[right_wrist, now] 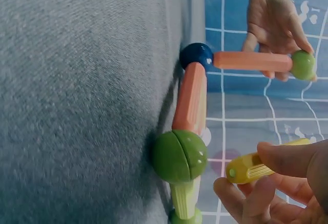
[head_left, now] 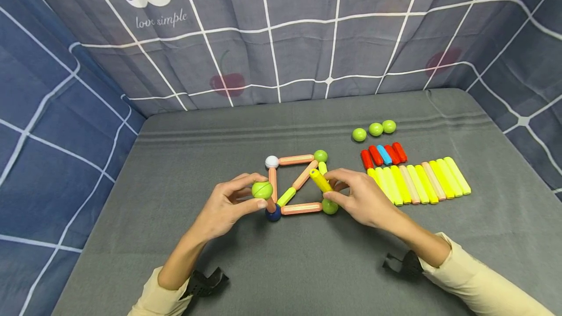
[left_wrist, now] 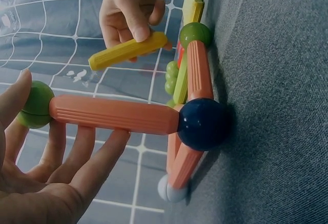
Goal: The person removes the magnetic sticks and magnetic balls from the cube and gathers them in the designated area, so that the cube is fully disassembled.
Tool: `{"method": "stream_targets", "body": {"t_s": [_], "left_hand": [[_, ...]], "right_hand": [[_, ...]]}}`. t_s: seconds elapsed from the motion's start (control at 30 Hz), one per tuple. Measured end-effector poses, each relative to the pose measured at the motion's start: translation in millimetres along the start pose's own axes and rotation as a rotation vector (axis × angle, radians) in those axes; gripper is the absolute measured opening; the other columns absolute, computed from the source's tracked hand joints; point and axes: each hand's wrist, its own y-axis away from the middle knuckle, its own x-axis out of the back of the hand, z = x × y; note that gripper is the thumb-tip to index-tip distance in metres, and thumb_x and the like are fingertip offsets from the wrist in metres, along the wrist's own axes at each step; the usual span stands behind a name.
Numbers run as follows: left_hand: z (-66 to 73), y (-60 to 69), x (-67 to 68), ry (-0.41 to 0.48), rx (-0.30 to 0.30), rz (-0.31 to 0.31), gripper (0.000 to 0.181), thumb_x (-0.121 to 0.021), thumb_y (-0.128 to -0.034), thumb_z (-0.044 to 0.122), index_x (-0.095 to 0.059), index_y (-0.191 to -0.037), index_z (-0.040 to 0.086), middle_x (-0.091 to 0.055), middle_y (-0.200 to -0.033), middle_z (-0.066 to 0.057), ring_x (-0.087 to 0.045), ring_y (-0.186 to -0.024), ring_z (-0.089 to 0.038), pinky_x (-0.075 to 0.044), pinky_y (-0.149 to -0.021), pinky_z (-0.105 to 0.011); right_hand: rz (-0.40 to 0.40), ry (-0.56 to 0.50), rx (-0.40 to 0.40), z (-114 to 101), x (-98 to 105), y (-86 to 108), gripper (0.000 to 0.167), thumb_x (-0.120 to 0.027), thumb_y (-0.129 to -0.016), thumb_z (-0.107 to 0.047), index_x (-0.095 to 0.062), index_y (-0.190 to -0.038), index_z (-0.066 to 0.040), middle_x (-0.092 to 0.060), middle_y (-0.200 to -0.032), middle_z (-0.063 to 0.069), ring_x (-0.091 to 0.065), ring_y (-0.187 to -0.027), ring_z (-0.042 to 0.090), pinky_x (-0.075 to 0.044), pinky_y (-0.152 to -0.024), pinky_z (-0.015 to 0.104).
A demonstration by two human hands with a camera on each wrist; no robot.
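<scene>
My left hand (head_left: 224,211) pinches a green ball (head_left: 262,190) between thumb and fingers. This ball tops an orange magnetic rod (left_wrist: 113,114) standing up from a dark blue ball (head_left: 273,213). In my right hand (head_left: 364,199) a yellow rod (head_left: 320,180) is pinched, tilted above the frame and apart from the upright rod. The flat frame below has a white ball (head_left: 271,162), a far green ball (head_left: 320,155) and a near green ball (right_wrist: 180,156) at its other corners. Orange rods (head_left: 302,208) and a lime rod link the corners; an orange and lime diagonal (head_left: 287,196) crosses it.
Right of the frame lies a row of yellow, lime and pale orange rods (head_left: 404,184). Short red rods (head_left: 375,155) and a blue one (head_left: 384,154) lie behind them. Farther back sit three green balls (head_left: 375,129). Checked cloth (head_left: 303,52) hangs behind the grey surface (head_left: 197,145).
</scene>
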Motion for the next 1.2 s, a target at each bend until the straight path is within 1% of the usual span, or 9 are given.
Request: {"method": "stream_targets", "body": {"t_s": [0.23,0.4,0.53,0.7,0.83,0.93,1.07,1.17,1.2], "left_hand": [[-0.7,0.4,0.4,0.004,-0.006,-0.001,0.034,-0.070,-0.0887,-0.002,-0.066,-0.122,0.001,-0.063,-0.110,-0.008,-0.061,-0.106,-0.024,-0.049,-0.097,-0.040],[-1.3,0.6,0.9,0.005,-0.011,-0.004,0.033,-0.070,-0.0891,-0.001,-0.066,-0.122,0.002,-0.063,-0.108,-0.009,-0.061,-0.105,-0.024,-0.049,-0.097,-0.040],[-1.4,0.2,0.8,0.008,-0.015,-0.005,0.033,-0.070,-0.0895,-0.001,-0.065,-0.122,0.000,-0.063,-0.107,-0.008,-0.061,-0.105,-0.024,-0.049,-0.097,-0.040],[-0.9,-0.8,0.5,-0.015,-0.009,0.001,0.033,-0.071,-0.0893,0.001,-0.065,-0.122,0.002,-0.064,-0.109,-0.006,-0.060,-0.106,-0.024,-0.048,-0.097,-0.041],[-0.6,-0.7,0.5,-0.013,-0.009,0.001,0.033,-0.072,-0.0891,0.001,-0.066,-0.121,0.004,-0.063,-0.109,-0.007,-0.060,-0.105,-0.025,-0.048,-0.097,-0.040],[-0.9,0.0,0.9,0.002,-0.010,0.003,0.033,-0.070,-0.0894,-0.001,-0.066,-0.122,0.002,-0.063,-0.107,-0.008,-0.060,-0.104,-0.025,-0.049,-0.097,-0.040],[-1.3,-0.1,0.7,0.004,-0.006,0.000,0.033,-0.070,-0.0898,-0.001,-0.065,-0.122,0.001,-0.062,-0.106,-0.008,-0.060,-0.103,-0.024,-0.049,-0.096,-0.039],[-1.4,-0.7,0.3,0.003,-0.005,-0.006,0.032,-0.070,-0.0902,0.000,-0.065,-0.122,0.003,-0.062,-0.105,-0.008,-0.060,-0.103,-0.025,-0.050,-0.096,-0.040],[-1.5,-0.6,0.3,0.004,-0.006,-0.006,0.033,-0.070,-0.0902,0.000,-0.065,-0.122,0.003,-0.062,-0.105,-0.008,-0.060,-0.102,-0.025,-0.050,-0.096,-0.040]], "right_hand": [[0.012,-0.011,-0.060,3,11,7.1,0.028,-0.078,-0.085,-0.008,-0.069,-0.111,-0.015,-0.067,-0.103,-0.007,-0.065,-0.089,0.012,-0.052,-0.067,0.031],[0.026,0.002,-0.059,9,20,12.9,0.052,-0.074,-0.088,-0.004,-0.056,-0.136,-0.014,-0.067,-0.106,0.002,-0.067,-0.088,0.016,-0.054,-0.071,0.035],[0.035,0.020,-0.067,15,30,18.6,0.066,-0.071,-0.090,-0.002,-0.045,-0.148,-0.020,-0.064,-0.103,0.003,-0.066,-0.085,0.016,-0.055,-0.071,0.035],[0.061,0.052,-0.085,27,48,29.0,0.066,-0.070,-0.088,0.000,-0.047,-0.147,-0.021,-0.061,-0.101,0.005,-0.065,-0.080,0.018,-0.054,-0.067,0.029],[0.102,0.118,-0.083,36,66,36.5,0.066,-0.071,-0.085,0.002,-0.049,-0.145,-0.017,-0.063,-0.096,0.006,-0.066,-0.076,0.018,-0.050,-0.068,0.025],[0.120,0.142,-0.086,44,81,40.7,0.064,-0.071,-0.085,0.001,-0.048,-0.144,-0.014,-0.065,-0.093,0.007,-0.066,-0.072,0.016,-0.049,-0.061,0.025],[0.136,0.166,-0.131,59,104,50.1,0.062,-0.071,-0.088,0.000,-0.046,-0.143,-0.010,-0.065,-0.091,0.011,-0.062,-0.068,0.010,-0.048,-0.048,0.028],[0.166,0.257,-0.181,74,123,58.7,0.059,-0.071,-0.088,-0.001,-0.047,-0.141,-0.008,-0.066,-0.091,0.015,-0.058,-0.068,0.005,-0.045,-0.047,0.028],[0.171,0.291,-0.202,79,128,61.1,0.058,-0.071,-0.087,-0.002,-0.047,-0.141,-0.006,-0.065,-0.091,0.017,-0.060,-0.069,0.008,-0.045,-0.048,0.029]]}}
